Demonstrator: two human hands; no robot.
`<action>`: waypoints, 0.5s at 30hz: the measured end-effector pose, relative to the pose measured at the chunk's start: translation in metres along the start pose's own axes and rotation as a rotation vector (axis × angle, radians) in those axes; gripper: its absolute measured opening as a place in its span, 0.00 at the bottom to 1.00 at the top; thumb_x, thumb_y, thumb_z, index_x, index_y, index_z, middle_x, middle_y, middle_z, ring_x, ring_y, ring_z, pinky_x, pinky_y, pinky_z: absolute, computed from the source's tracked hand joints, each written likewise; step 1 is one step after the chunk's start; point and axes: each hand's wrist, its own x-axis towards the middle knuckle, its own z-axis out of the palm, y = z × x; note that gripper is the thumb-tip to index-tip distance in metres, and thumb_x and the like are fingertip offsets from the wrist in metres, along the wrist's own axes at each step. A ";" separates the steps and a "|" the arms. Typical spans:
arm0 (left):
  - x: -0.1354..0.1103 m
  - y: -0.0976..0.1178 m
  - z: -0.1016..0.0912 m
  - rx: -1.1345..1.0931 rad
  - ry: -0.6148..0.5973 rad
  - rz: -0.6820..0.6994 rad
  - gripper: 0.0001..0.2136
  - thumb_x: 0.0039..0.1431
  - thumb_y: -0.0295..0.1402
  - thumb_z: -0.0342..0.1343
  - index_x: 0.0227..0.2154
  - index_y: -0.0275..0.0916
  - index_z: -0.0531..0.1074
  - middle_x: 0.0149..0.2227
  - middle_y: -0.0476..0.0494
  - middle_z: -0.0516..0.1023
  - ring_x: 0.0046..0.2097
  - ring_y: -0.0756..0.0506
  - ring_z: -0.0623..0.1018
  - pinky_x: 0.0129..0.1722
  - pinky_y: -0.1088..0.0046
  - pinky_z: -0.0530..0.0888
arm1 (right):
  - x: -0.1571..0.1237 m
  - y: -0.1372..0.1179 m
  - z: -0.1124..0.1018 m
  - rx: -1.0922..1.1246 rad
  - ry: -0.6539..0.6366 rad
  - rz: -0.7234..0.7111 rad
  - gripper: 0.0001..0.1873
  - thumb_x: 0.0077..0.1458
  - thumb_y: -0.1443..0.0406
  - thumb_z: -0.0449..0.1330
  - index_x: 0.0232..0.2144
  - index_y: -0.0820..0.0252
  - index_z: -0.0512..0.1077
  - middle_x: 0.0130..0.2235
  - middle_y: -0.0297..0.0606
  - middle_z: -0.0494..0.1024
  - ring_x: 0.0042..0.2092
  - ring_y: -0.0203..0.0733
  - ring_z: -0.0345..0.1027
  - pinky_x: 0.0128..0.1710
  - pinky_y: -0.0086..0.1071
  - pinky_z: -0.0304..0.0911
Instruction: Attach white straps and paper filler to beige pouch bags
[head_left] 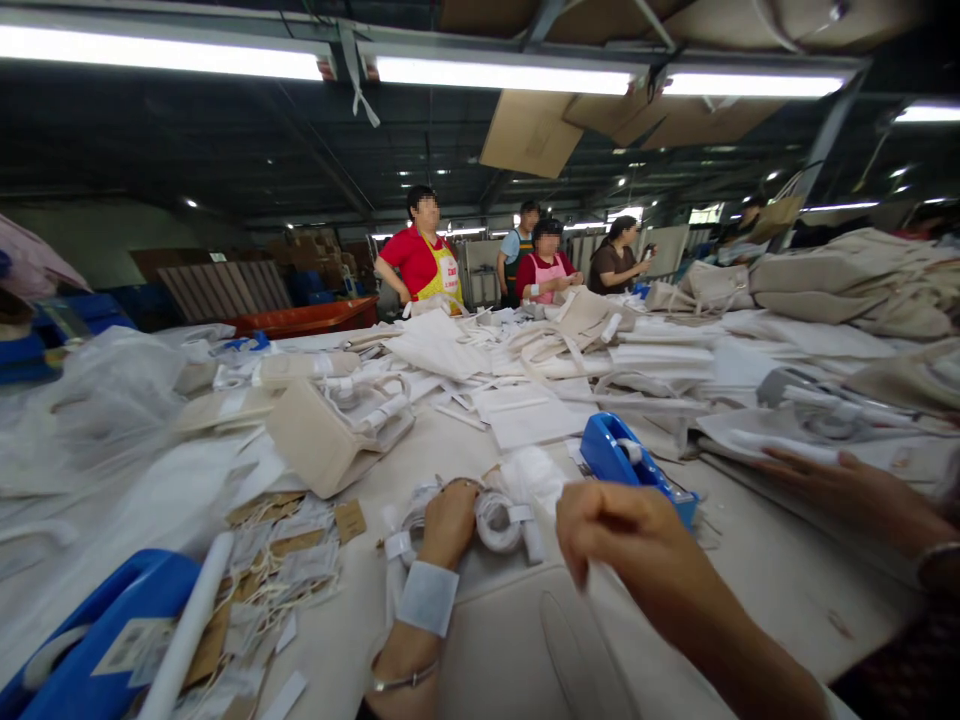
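A beige handbag lies in front of me, with coiled, white-wrapped straps at its top end. My left hand curls over that end between the wrapped coils, its fingertips partly hidden; a white patch and a bracelet are on the wrist. To the right, my right hand is raised over the bag's side with its fingers closed. A faint pale edge shows below those fingers, too blurred to name. Just beyond this hand stands a blue tape dispenser.
Another blue dispenser, a white roll and tagged packets lie at left. A beige bag and heaped wrapping cover the far side. At right, another person's hand rests on a bag. Several people stand across the table.
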 end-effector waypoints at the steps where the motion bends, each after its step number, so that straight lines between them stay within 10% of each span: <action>1: 0.000 0.000 0.000 0.002 -0.003 0.001 0.15 0.63 0.24 0.44 0.43 0.38 0.75 0.48 0.39 0.77 0.51 0.40 0.75 0.49 0.66 0.69 | 0.010 0.012 0.018 -0.142 0.055 0.044 0.16 0.61 0.58 0.54 0.29 0.57 0.77 0.29 0.39 0.77 0.33 0.41 0.70 0.35 0.32 0.64; 5: 0.002 -0.001 0.000 0.001 -0.012 -0.006 0.16 0.61 0.23 0.44 0.43 0.38 0.75 0.48 0.39 0.77 0.52 0.40 0.75 0.49 0.66 0.69 | 0.034 0.071 0.031 -0.867 0.083 0.170 0.08 0.55 0.69 0.60 0.38 0.65 0.77 0.47 0.51 0.75 0.50 0.50 0.67 0.51 0.40 0.61; 10: 0.002 -0.001 -0.002 -0.013 -0.017 -0.007 0.16 0.62 0.24 0.44 0.45 0.39 0.75 0.50 0.40 0.77 0.53 0.41 0.74 0.51 0.66 0.68 | 0.026 0.116 0.022 -0.919 -0.006 0.168 0.11 0.51 0.71 0.64 0.40 0.63 0.78 0.57 0.51 0.69 0.59 0.54 0.57 0.58 0.43 0.53; 15: 0.002 -0.002 -0.002 -0.035 -0.005 -0.005 0.15 0.60 0.25 0.46 0.43 0.38 0.76 0.49 0.39 0.78 0.52 0.39 0.75 0.50 0.63 0.69 | 0.024 0.120 0.032 -0.854 0.084 0.169 0.11 0.55 0.73 0.56 0.27 0.59 0.77 0.44 0.44 0.76 0.51 0.49 0.62 0.53 0.40 0.54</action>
